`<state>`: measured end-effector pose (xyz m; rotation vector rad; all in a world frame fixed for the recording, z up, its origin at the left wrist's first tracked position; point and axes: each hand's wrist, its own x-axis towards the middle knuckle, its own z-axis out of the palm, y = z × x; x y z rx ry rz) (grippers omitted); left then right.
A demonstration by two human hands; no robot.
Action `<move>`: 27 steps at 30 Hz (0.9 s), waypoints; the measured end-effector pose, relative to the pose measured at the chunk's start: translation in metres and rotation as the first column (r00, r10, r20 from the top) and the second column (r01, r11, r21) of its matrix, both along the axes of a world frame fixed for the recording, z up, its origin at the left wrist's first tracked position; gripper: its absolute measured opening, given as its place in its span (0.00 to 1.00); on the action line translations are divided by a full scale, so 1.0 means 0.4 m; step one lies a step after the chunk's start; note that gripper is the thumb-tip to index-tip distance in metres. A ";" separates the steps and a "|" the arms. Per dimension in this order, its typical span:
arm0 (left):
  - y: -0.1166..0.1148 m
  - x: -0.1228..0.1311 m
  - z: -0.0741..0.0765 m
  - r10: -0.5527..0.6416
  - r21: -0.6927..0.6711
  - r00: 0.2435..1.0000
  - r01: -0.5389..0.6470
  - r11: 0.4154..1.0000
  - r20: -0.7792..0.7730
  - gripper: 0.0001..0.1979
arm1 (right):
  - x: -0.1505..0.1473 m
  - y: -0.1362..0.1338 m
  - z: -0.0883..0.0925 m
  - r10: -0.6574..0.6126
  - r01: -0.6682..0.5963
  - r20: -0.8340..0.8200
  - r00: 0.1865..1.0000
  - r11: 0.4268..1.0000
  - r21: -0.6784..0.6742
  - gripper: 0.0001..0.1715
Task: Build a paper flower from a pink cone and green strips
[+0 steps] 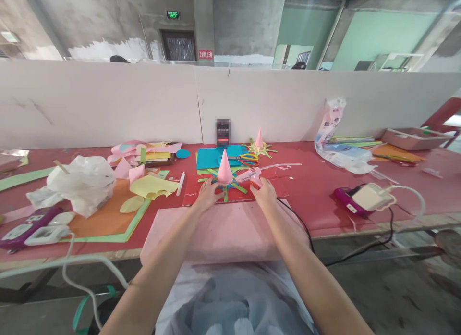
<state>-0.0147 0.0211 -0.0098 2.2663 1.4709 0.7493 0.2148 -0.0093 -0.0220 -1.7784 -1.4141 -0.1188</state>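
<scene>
A pink paper cone (pixel 225 167) stands upright on a blue base with green paper strips (pixel 239 187) fanned out around it. My left hand (pixel 208 194) is at the left side of this paper cone piece, fingers and thumb curled on its edge. My right hand (pixel 265 193) is closed around a pink glue gun (pixel 249 175), whose nozzle points left toward the cone's base. Beneath the piece lies a red mat (pixel 190 194). Just behind are scissors (pixel 248 157) with yellow and red handles, resting on blue paper sheets (pixel 206 157).
Another pink cone (pixel 259 139) with strips stands behind. Paper scraps (pixel 153 186) and a crumpled white plastic bag (pixel 81 181) lie left. Purple power strips (pixel 347 203) sit on both sides. A plastic package (pixel 333 128) and pink tray (pixel 414 139) are right. A white partition (pixel 108 104) closes the back.
</scene>
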 end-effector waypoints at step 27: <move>-0.035 0.014 0.015 -0.001 0.063 0.998 0.005 0.998 -0.058 0.22 | -0.002 -0.001 0.008 -0.007 0.006 -0.033 0.999 1.000 -0.015 0.25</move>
